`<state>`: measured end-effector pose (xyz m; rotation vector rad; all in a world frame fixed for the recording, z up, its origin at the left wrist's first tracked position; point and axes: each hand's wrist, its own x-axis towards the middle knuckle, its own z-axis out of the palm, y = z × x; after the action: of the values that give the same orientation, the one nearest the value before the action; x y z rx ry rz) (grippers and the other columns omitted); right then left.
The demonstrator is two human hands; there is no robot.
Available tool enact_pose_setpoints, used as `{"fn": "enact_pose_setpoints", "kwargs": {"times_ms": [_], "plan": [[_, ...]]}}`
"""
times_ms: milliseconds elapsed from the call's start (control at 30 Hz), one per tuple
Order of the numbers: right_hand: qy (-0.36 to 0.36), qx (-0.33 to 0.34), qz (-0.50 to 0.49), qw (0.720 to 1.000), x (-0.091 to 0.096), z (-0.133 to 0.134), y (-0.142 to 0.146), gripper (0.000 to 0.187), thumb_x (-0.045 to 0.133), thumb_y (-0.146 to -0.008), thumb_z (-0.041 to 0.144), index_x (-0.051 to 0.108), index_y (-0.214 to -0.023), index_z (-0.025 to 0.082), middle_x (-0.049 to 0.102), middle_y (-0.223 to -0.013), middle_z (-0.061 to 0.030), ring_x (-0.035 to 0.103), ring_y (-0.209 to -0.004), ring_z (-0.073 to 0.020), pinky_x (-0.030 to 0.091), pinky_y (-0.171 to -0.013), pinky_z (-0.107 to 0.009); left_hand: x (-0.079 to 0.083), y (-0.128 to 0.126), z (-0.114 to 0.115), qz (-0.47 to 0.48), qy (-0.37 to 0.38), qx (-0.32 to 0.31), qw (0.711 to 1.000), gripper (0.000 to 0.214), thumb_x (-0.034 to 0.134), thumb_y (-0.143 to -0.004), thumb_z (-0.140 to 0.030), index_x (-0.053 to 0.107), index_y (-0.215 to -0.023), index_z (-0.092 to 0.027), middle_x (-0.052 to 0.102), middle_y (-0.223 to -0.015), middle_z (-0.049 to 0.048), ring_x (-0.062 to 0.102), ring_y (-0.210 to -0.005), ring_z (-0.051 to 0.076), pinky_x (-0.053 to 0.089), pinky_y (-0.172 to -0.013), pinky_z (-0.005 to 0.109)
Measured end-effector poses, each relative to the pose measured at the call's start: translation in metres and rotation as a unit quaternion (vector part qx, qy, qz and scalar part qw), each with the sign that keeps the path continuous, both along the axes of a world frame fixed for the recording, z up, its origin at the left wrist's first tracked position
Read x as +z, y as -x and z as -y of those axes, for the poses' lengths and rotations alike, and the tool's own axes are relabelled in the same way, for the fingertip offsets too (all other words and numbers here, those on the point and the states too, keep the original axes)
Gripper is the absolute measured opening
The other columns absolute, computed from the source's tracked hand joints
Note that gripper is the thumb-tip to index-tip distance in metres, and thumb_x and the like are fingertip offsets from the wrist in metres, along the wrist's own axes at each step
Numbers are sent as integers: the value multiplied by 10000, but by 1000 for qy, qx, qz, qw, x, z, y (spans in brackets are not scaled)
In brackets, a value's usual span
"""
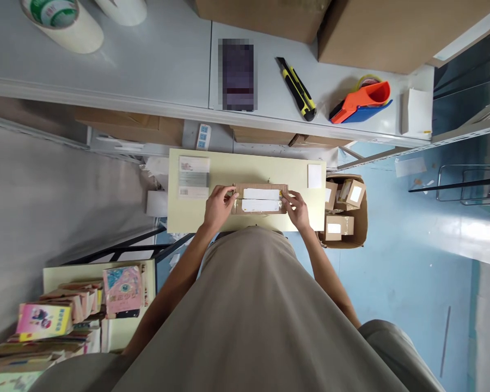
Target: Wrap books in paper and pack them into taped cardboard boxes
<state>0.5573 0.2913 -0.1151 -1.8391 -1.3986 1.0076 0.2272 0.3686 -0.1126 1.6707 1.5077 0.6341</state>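
Cardboard box point(261, 186) lies lengthwise at near middle of pale table point(245, 166). Left hand point(219, 207) pinches left end, right hand point(298, 210) right end — 2-ended hold likely steadies it, leaving 2 white strips point(262, 194) uncovered.

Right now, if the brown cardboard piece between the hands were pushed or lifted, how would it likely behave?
The cardboard piece is probably fairly stiff, since its long edges look straight. It may be light, as the left hand and right hand seem to hold just its ends with their fingers. Its rectangular outline makes rolling unlikely.
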Motion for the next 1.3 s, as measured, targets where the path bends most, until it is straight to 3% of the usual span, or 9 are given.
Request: {"fn": "enact_pose_setpoints", "kwargs": {"times_ms": [200, 367, 500, 700, 867, 967, 1100, 1200, 1300], "plan": [[-5, 7, 26, 1000, -18, 4, 1, 663, 514, -1145, 762, 870, -1464, 304, 689, -1605, -169, 756, -1179, -317, 757, -918, -518, -10, -9, 2, -18, -7, 16, 1000, 239, 862, -1005, -294, 741, -1205, -243, 715, -1225, 78, 730, -827, 192, 647, -949, 398], [-16, 20, 20, 999, -10, 4, -1, 568, 550, -1173, 636, 819, -1538, 293, 667, -1635, -175, 768, -1260, -316, 761, -991, -516, -7, -5, -3, -9, -13, 9, 1000, 246, 864, -1000, -295, 745, -1208, -241, 713, -1187, 55, 728, -818, 182, 652, -943, 394], [-42, 13, 44, 998, 5, 4, -2, 554, 565, -1170, 629, 794, -1562, 311, 662, -1641, -182, 742, -1344, -351, 767, -953, -522, 5, 0, -3, 1, -28, 10, 1000, 286, 849, -1032, -401, 761, -1255, -244, 727, -1213, 75, 759, -904, 216, 668, -957, 420], [-78, 22, 42, 996, 23, -2, -10, 582, 603, -1155, 691, 799, -1544, 305, 676, -1630, -184, 765, -1285, -339, 730, -1085, -579, 32, -10, -10, -6, -65, -13, 998, 338, 817, -1056, -507, 760, -1274, -256, 756, -1346, 128, 731, -1329, 324, 617, -1184, 507], [-106, 54, 60, 991, 40, -16, -19, 601, 609, -1151, 700, 785, -1556, 293, 680, -1643, -193, 760, -1377, -366, 683, -1182, -615, 59, -35, -23, 7, -111, -43, 993, 283, 687, -1125, -496, 779, -1239, -255, 798, -1338, 123, 748, -1327, 314, 600, -1213, 508], [-145, 70, 95, 982, 62, -33, -33, 585, 596, -1164, 655, 757, -1583, 281, 727, -1584, -198, 736, -1444, -377, 641, -1242, -614, 80, -60, -35, 31, -143, -66, 987, 327, 597, -1170, -510, 784, -1226, -247, 825, -1306, 119, 771, -1289, 296, 612, -1186, 493], [-212, 66, 200, 954, 114, -75, -73, 595, 580, -1170, 582, 656, -1678, 282, 738, -1586, -199, 688, -1495, -414, 578, -1275, -685, 116, -105, -57, 74, -202, -99, 971, 368, 561, -1205, -524, 799, -1223, -244, 847, -1280, 111, 795, -1246, 273, 628, -1149, 462], [-239, 49, 293, 925, 157, -118, -110, 664, 521, -1174, 549, 516, -1776, 269, 650, -1705, -199, 580, -1604, -448, 494, -1306, -768, 147, -142, -77, 113, -254, -133, 951, 376, 561, -1221, -520, 808, -1237, -236, 852, -1277, 111, 801, -1238, 260, 630, -1140, 443], [-215, 59, 368, 903, 186, -165, -142, 719, 527, -1150, 487, 435, -1811, 221, 542, -1801, -236, 474, -1675, -489, 408, -1334, -805, 175, -175, -93, 135, -288, -152, 936, 387, 562, -1228, -536, 807, -1253, -238, 848, -1272, 105, 793, -1246, 256, 624, -1147, 446]]}}
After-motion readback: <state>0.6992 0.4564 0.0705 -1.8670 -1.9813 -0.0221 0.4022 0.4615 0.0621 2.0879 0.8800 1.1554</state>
